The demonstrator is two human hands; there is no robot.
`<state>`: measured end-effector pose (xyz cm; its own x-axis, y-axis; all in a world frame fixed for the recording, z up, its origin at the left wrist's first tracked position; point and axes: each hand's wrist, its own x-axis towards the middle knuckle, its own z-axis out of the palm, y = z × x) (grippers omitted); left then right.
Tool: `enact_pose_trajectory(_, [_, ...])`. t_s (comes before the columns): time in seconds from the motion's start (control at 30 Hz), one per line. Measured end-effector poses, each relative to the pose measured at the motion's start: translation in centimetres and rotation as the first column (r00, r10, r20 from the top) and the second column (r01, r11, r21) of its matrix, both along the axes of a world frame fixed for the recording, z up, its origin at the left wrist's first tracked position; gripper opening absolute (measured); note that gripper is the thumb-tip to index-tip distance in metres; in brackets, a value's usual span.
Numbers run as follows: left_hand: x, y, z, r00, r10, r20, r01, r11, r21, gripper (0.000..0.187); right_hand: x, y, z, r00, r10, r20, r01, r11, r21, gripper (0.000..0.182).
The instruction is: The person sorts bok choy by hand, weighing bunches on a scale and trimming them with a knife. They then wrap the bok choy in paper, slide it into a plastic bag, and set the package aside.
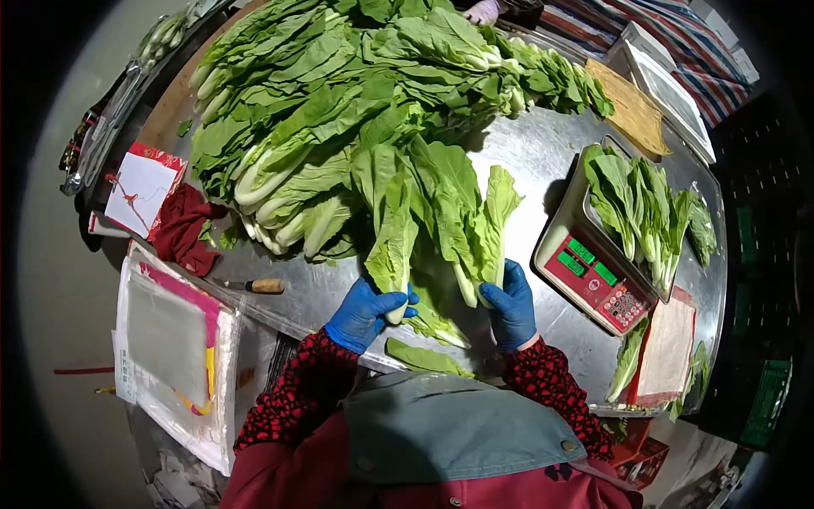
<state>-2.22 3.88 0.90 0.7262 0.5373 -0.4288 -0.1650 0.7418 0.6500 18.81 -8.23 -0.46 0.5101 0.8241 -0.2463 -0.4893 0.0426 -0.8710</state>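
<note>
My left hand (pixel 365 314), in a blue glove, is closed round the white stem of a leafy green (pixel 394 237) near the table's front edge. To its right, my right hand (pixel 510 310), gloved in blue too, grips the base of another leafy green (pixel 498 212). Between the hands, more leaves (pixel 449 204) lean against the big pile of greens (pixel 314 110). Loose leaves (pixel 428 358) lie just below, by my apron. A red and white scale (pixel 593 271) on the right bears several greens (pixel 640 204) in its tray.
A knife (pixel 264 287) with a wooden handle lies left on the metal table (pixel 543 140), near a dark red cloth (pixel 182 229) and a notepad (pixel 140 191). Plastic bags (pixel 170 339) are stacked at lower left. Another person's gloved hand (pixel 483 12) shows at the top.
</note>
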Motion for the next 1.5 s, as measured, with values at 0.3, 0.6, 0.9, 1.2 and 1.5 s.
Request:
enact_pose_trajectory(0.3, [5.1,-2.8,-3.6,0.990,0.021,0.140,0.033,0.925,-0.378,0.041,-2.8,-1.3,1.3,0.399,0.190,0.897,-0.181,0.975,-0.126,0.055])
enact_pose_trajectory(0.6, [5.6,-2.9,-2.8,0.981,0.043,0.190,0.014,0.958,-0.288,0.050,-3.2,-2.7,0.7,0.843,0.244,0.479,-0.110,0.950,-0.291,0.053])
enact_pose_trajectory(0.9, [5.8,-3.7,-3.8,0.998,0.056,0.040,-0.052,0.993,-0.103,0.044,-3.4,-2.8,-0.9,0.841,0.212,0.498,-0.080,0.959,-0.274,0.042])
enact_pose_trajectory(1.2, [4.5,-4.9,-8.1,0.988,-0.077,-0.133,0.120,0.925,0.360,0.048,-3.1,-2.0,-1.3,0.946,0.153,0.287,-0.103,0.978,-0.183,0.027])
enact_pose_trajectory(1.5, [4.5,-4.0,-11.4,0.941,-0.126,-0.313,0.330,0.539,0.775,0.039,-2.7,-2.6,-1.8,0.921,0.143,0.363,-0.117,0.989,-0.093,0.038])
